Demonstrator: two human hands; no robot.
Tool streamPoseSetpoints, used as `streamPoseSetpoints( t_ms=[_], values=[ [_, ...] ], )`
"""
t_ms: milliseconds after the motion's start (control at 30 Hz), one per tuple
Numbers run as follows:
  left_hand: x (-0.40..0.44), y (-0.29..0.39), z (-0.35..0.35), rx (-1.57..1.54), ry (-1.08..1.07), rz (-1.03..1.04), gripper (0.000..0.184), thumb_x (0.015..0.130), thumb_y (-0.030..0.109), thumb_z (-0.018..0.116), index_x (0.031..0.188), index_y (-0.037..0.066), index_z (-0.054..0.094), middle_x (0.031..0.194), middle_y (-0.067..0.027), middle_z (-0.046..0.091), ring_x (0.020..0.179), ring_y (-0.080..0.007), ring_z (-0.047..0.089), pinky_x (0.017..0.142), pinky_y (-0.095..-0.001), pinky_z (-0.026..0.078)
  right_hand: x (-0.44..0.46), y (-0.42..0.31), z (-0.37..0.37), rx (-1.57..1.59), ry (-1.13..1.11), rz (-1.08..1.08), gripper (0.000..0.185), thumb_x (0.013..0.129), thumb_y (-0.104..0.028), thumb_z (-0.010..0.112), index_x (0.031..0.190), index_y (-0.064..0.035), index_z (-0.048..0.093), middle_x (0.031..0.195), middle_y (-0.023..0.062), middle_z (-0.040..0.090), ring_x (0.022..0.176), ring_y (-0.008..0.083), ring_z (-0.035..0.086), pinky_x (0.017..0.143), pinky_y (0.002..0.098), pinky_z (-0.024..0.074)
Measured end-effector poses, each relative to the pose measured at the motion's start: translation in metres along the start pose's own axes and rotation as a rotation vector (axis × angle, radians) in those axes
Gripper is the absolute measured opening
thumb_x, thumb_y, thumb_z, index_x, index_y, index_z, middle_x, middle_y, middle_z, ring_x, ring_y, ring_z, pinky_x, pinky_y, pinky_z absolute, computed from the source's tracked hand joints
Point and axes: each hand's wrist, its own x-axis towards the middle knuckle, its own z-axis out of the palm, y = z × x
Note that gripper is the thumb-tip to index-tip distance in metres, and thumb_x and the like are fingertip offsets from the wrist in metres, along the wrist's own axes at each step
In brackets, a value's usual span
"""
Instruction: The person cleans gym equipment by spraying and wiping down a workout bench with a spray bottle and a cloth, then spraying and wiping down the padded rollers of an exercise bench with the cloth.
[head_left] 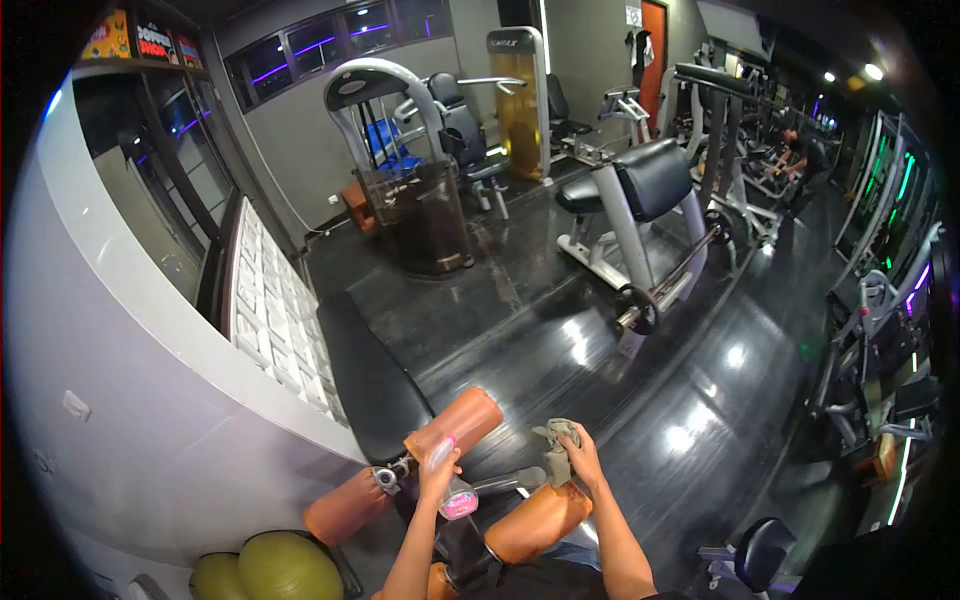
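Observation:
My left hand (438, 478) is wrapped round a clear spray bottle (459, 500) with a pink label and a pink top. It is held over a bench with orange-brown foam rollers. One roller (465, 418) lies just beyond the bottle, and another (345, 505) is to its left. My right hand (583, 458) grips a crumpled grey-green cloth (560, 437), whose lower end hangs by the near roller (540, 522). The black bench pad (370, 375) stretches away from the rollers along the wall.
Green exercise balls (288, 570) sit at the lower left beside the curved white wall (170, 400). A padded bench with a barbell (640, 310) stands ahead. Weight machines (400, 190) line the back. A person (805, 155) is far off at the right. A black seat (765, 550) is at the lower right.

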Motion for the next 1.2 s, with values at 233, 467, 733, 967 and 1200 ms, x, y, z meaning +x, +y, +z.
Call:
streamPoseSetpoints(
  t_ms=[233, 467, 733, 967, 1200],
  values=[
    [0.025, -0.007, 0.033, 0.256, -0.073, 0.219, 0.036, 0.093, 0.037, 0.070, 0.094, 0.001, 0.075, 0.077, -0.0038, 0.072, 0.066, -0.0101, 0.064, 0.058, -0.0287, 0.046, -0.057, -0.017, -0.052, 0.470, 0.044, 0.302, 0.031, 0.100, -0.018, 0.055, 0.126, -0.0020, 0.057, 0.116, 0.0124, 0.067, 0.097, 0.0244, 0.069, 0.078, 0.0347, 0.0595],
    [0.111, -0.049, 0.043, 0.407, 0.095, 0.308, 0.043, 0.084, 0.040, 0.076, 0.102, 0.001, 0.074, 0.103, -0.0205, 0.073, 0.097, -0.0308, 0.070, 0.085, -0.0395, 0.053, -0.043, -0.029, -0.066, 0.342, 0.038, 0.306, 0.033, 0.095, -0.012, 0.059, 0.126, -0.0023, 0.058, 0.109, 0.0104, 0.069, 0.090, 0.0194, 0.069, 0.076, 0.0343, 0.0585],
    [0.118, -0.047, 0.064, 0.507, 0.131, 0.061, 0.051, 0.083, 0.056, 0.072, 0.104, 0.010, 0.070, 0.109, -0.0146, 0.066, 0.117, -0.0357, 0.050, 0.101, -0.0490, 0.036, 0.076, -0.006, -0.041, 0.266, -0.169, 0.427, 0.035, 0.097, -0.023, 0.060, 0.126, -0.0038, 0.062, 0.112, 0.0040, 0.068, 0.097, 0.0133, 0.064, 0.084, 0.0281, 0.0512],
    [0.097, -0.041, 0.063, 0.519, 0.173, 0.003, 0.045, 0.084, 0.054, 0.072, 0.105, 0.016, 0.063, 0.109, -0.0085, 0.057, 0.122, -0.0354, 0.039, 0.106, -0.0521, 0.023, 0.166, 0.063, 0.038, 0.088, -0.519, 0.439, 0.047, 0.097, -0.036, 0.064, 0.130, -0.0022, 0.061, 0.117, 0.0072, 0.068, 0.105, 0.0156, 0.063, 0.092, 0.0300, 0.0481],
    [0.083, -0.023, 0.072, 0.598, 0.201, 0.075, 0.030, 0.086, 0.041, 0.073, 0.090, 0.012, 0.073, 0.098, 0.0007, 0.053, 0.101, -0.0250, 0.041, 0.096, -0.0432, 0.023, 0.202, 0.107, 0.139, -0.011, -0.648, 0.268, 0.042, 0.096, -0.033, 0.067, 0.124, -0.0012, 0.065, 0.117, 0.0090, 0.070, 0.104, 0.0147, 0.063, 0.091, 0.0303, 0.0488]
  ],
)
